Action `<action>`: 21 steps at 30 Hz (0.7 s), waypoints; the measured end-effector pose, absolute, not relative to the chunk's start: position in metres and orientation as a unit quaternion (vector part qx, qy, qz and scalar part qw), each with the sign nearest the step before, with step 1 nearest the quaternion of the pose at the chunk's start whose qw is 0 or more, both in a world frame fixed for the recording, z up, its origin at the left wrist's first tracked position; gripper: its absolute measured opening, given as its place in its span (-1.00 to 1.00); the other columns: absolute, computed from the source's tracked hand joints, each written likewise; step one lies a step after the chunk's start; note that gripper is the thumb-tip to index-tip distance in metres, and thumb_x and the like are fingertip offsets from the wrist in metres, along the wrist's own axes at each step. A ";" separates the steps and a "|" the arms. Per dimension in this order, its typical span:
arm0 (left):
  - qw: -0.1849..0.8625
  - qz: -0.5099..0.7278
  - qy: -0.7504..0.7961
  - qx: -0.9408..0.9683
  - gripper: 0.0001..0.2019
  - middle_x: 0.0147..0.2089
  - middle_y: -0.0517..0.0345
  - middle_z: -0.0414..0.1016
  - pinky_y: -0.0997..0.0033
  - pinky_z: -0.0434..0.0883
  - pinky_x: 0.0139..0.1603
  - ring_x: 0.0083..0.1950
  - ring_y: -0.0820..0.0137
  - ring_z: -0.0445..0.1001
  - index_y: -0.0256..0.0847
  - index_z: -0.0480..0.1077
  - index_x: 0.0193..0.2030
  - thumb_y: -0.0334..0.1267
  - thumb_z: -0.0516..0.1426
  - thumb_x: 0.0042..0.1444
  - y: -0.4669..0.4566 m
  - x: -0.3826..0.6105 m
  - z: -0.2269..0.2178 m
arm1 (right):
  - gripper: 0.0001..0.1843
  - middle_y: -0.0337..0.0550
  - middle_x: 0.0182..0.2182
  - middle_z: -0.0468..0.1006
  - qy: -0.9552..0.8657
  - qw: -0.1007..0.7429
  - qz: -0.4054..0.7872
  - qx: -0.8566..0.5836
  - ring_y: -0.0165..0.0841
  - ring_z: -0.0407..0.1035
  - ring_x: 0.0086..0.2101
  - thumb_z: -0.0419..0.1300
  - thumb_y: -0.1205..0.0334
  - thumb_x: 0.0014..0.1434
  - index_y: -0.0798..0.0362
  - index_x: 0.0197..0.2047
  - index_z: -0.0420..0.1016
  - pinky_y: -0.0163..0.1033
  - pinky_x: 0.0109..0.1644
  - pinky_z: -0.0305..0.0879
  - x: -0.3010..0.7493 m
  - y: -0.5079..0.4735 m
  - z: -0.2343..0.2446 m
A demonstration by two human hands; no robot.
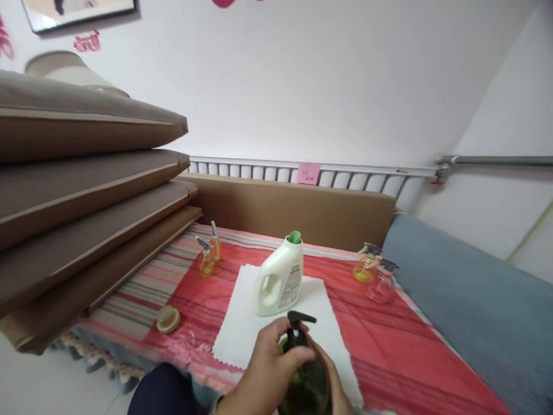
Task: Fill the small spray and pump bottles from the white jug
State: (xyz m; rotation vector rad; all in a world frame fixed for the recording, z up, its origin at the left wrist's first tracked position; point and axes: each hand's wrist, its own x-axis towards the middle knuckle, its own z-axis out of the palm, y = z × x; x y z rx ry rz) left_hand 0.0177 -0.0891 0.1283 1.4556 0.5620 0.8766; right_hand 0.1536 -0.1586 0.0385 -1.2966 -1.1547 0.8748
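"One glossy dark green bottle [307, 385] with a black pump top [297, 316] on my feed. What's got hold of it?"

"I'm seeing the left hand [270, 366] with thumb and fingers clamped round the black collar [297, 338], and the right hand [334, 383] curled against the bottle's right flank, fingertips partly hidden. It's low in my view, over the near part of the white scallop-edged cloth [235, 331]. Can't tell if the base touches down."

"So what would bug you?"

"Slipping, mostly. If that surface is wet or soapy, I reckon a twist at the collar could spin the body in the right palm. Lean on the pump top and it might squirt, and the nozzle [311, 319] points right."

"And the creamy white handled jug with the green spout [280, 282]?"

"Upright on the cloth, just beyond the hands. Stray knuckle could tip it imo, and I can't tell if it's sealed. The clear spray-bottle pair [207, 263] on the left and the similar pair [367, 266] on the right sit well apart, so they bother me less."
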 end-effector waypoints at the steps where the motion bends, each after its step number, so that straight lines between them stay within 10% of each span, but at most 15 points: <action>1: 0.610 0.399 0.256 0.635 -0.65 -0.15 0.12 0.52 0.34 0.29 0.03 -0.05 0.25 0.40 -0.19 0.45 -0.07 -0.33 0.22 -0.07 -0.088 0.017 0.127 | -0.03 -0.02 0.15 0.32 -0.496 0.557 0.356 -0.563 -0.05 0.23 0.11 0.32 0.28 -0.23 -0.07 0.26 0.02 -0.04 0.10 0.26 0.151 -0.157 0.039; 21: 0.565 0.425 0.284 0.648 -0.57 -0.15 0.05 0.52 0.20 0.30 0.06 -0.03 0.15 0.41 -0.22 0.46 -0.16 -0.30 0.35 -0.27 -0.068 0.010 0.125 | 0.04 0.02 0.10 0.35 -0.497 0.521 0.285 -0.633 -0.13 0.33 0.03 0.29 0.36 -0.25 -0.03 0.26 -0.13 -0.03 0.09 0.27 0.133 -0.152 0.053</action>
